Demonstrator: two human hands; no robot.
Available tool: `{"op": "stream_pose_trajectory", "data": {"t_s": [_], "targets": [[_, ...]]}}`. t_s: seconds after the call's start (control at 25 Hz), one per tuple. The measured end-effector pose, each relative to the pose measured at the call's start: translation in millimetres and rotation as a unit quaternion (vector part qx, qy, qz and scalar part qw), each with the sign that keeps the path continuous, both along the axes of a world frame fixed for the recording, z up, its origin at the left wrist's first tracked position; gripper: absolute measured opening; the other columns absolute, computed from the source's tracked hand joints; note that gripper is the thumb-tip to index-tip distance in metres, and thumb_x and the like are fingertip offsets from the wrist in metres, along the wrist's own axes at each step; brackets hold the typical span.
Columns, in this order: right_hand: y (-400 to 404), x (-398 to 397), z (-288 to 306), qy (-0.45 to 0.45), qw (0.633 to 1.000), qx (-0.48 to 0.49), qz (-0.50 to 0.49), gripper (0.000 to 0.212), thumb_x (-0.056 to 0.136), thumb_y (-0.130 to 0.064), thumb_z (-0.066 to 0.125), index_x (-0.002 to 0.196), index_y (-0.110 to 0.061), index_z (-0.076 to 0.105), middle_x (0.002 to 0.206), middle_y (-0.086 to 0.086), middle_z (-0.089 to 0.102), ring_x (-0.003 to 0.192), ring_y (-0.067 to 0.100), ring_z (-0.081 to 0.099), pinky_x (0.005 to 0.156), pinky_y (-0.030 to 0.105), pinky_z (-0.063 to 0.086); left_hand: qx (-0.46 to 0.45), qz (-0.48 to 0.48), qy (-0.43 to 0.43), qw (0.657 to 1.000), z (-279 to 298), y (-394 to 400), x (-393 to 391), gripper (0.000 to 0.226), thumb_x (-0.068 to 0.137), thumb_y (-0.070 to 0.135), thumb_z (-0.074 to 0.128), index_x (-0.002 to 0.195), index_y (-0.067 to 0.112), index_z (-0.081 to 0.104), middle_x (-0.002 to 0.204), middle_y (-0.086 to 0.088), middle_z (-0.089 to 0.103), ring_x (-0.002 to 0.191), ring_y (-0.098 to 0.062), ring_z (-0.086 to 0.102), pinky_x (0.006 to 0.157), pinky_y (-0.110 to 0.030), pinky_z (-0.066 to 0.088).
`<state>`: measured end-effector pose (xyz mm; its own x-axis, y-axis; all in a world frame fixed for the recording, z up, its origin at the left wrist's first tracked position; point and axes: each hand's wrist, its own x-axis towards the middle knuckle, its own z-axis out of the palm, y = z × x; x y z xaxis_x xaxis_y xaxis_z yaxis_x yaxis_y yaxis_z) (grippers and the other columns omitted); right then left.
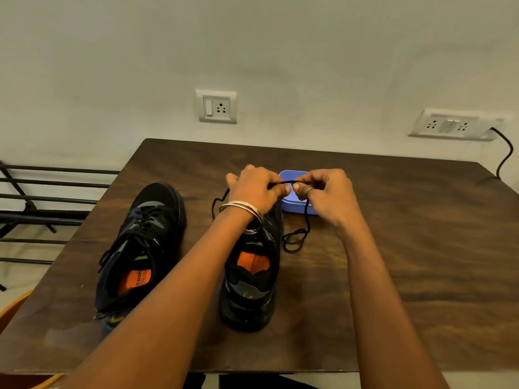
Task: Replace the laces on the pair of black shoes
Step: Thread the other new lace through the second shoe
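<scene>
Two black shoes with orange insoles stand on a dark wooden table (393,262). The left shoe (140,248) is laced with a black lace. The right shoe (252,276) sits under my hands, its front hidden by my left wrist. Above its toe, my left hand (254,189) and my right hand (327,196) each pinch a thin black lace (295,240) between thumb and fingers. One end of the lace trails left of my left hand; the other hangs down from my right hand and coils on the table beside the right shoe.
A blue plastic box (292,202) lies just behind my hands. Black metal rails (50,197) run along the table's left side. Wall sockets (216,106) sit on the wall behind, and a black cable (505,153) hangs at the far right.
</scene>
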<state>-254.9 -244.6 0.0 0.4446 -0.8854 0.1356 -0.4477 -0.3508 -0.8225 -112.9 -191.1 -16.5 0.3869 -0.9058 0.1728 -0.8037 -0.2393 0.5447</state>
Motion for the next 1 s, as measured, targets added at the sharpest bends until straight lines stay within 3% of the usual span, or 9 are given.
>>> {"op": "stream_pose_trajectory", "data": {"t_s": [0.08, 0.2, 0.32, 0.44, 0.56, 0.64, 0.72, 0.88, 1.0], "targets": [[0.6, -1.2, -2.7, 0.001, 1.000, 0.013, -0.016, 0.009, 0.088, -0.015, 0.070, 0.086, -0.008, 0.074, 0.066, -0.005, 0.065, 0.063, 0.008, 0.061, 0.063, 0.021, 0.049, -0.022, 0.073, 0.010, 0.997, -0.6, 3.0, 8.2, 0.025, 0.093, 0.043, 0.055, 0.075, 0.031, 0.068, 0.077, 0.009, 0.066, 0.105, -0.018, 0.051, 0.080, -0.039, 0.022], [-5.7, -9.9, -10.4, 0.005, 0.997, 0.056, -0.061, 0.014, 0.089, -0.016, 0.070, 0.084, -0.004, 0.073, 0.067, -0.005, 0.062, 0.059, 0.015, 0.061, 0.065, 0.033, 0.056, -0.057, 0.235, 0.027, 0.970, -5.0, 13.3, 36.0, 0.019, 0.093, 0.040, 0.056, 0.087, 0.032, 0.072, 0.094, 0.003, 0.068, 0.113, -0.023, 0.047, 0.087, -0.042, 0.024], [-13.1, -17.0, -14.2, 0.037, 0.990, 0.024, -0.132, 0.020, 0.090, -0.017, 0.069, 0.077, -0.002, 0.071, 0.072, 0.000, 0.064, 0.077, 0.019, 0.061, 0.074, 0.032, 0.050, -0.018, 0.322, 0.064, 0.944, -7.2, 25.3, 53.8, 0.017, 0.093, 0.030, 0.060, 0.103, 0.028, 0.073, 0.108, -0.004, 0.067, 0.124, -0.030, 0.041, 0.100, -0.049, 0.024], [-10.5, -13.5, -14.2, 0.051, 0.990, -0.019, -0.129, 0.022, 0.091, -0.018, 0.067, 0.083, 0.002, 0.072, 0.078, 0.007, 0.067, 0.078, 0.016, 0.057, 0.075, 0.027, 0.045, 0.053, 0.237, 0.075, 0.967, -6.0, 29.2, 56.3, 0.045, 0.088, 0.016, 0.061, 0.129, 0.033, 0.059, 0.128, 0.000, 0.058, 0.132, -0.030, 0.029, 0.103, -0.046, 0.022], [-0.7, -0.8, -9.1, 0.055, 0.997, -0.042, -0.037, 0.018, 0.093, -0.021, 0.065, 0.080, -0.008, 0.069, 0.067, -0.003, 0.061, 0.064, 0.006, 0.053, 0.058, 0.010, 0.039, 0.006, 0.049, 0.034, 0.998, 6.4, 23.6, 46.4, 0.047, 0.088, 0.031, 0.062, 0.132, 0.045, 0.052, 0.138, 0.016, 0.047, 0.130, -0.022, 0.028, 0.092, -0.037, 0.019], [6.0, 10.9, -5.9, 0.038, 0.998, -0.049, 0.015, 0.017, 0.094, -0.023, 0.064, 0.079, -0.015, 0.067, 0.063, -0.007, 0.057, 0.060, 0.004, 0.049, 0.049, 0.008, 0.034, -0.009, -0.068, 0.070, 0.995, 6.3, 18.1, 39.2, 0.038, 0.085, 0.045, 0.063, 0.123, 0.050, 0.058, 0.123, 0.024, 0.058, 0.126, -0.014, 0.039, 0.101, -0.038, 0.019], [9.6, 18.7, -5.2, 0.022, 0.998, -0.042, 0.038, 0.016, 0.094, -0.024, 0.064, 0.081, -0.016, 0.070, 0.064, -0.007, 0.058, 0.059, 0.004, 0.048, 0.048, 0.009, 0.033, -0.038, -0.094, 0.095, 0.990, -1.5, 16.4, 36.4, 0.027, 0.077, 0.050, 0.066, 0.104, 0.049, 0.069, 0.098, 0.024, 0.069, 0.113, -0.014, 0.056, 0.104, -0.051, 0.034], [4.6, 9.5, -10.4, 0.040, 0.999, -0.026, 0.005, 0.015, 0.092, -0.018, 0.066, 0.088, -0.007, 0.074, 0.076, 0.002, 0.068, 0.068, 0.005, 0.056, 0.054, 0.010, 0.039, -0.104, 0.082, 0.039, 0.990, -3.9, 18.8, 48.1, 0.006, 0.085, 0.039, 0.068, 0.087, 0.037, 0.074, 0.084, 0.014, 0.071, 0.106, -0.019, 0.056, 0.097, -0.042, 0.031], [-5.3, -3.1, -14.8, 0.087, 0.989, -0.046, -0.112, 0.019, 0.094, -0.016, 0.063, 0.087, -0.001, 0.071, 0.079, 0.003, 0.062, 0.074, 0.011, 0.054, 0.065, 0.023, 0.039, -0.113, 0.301, 0.060, 0.945, -0.3, 31.5, 61.0, 0.013, 0.089, 0.038, 0.065, 0.093, 0.030, 0.074, 0.098, 0.005, 0.071, 0.119, -0.024, 0.047, 0.093, -0.041, 0.026]]}}
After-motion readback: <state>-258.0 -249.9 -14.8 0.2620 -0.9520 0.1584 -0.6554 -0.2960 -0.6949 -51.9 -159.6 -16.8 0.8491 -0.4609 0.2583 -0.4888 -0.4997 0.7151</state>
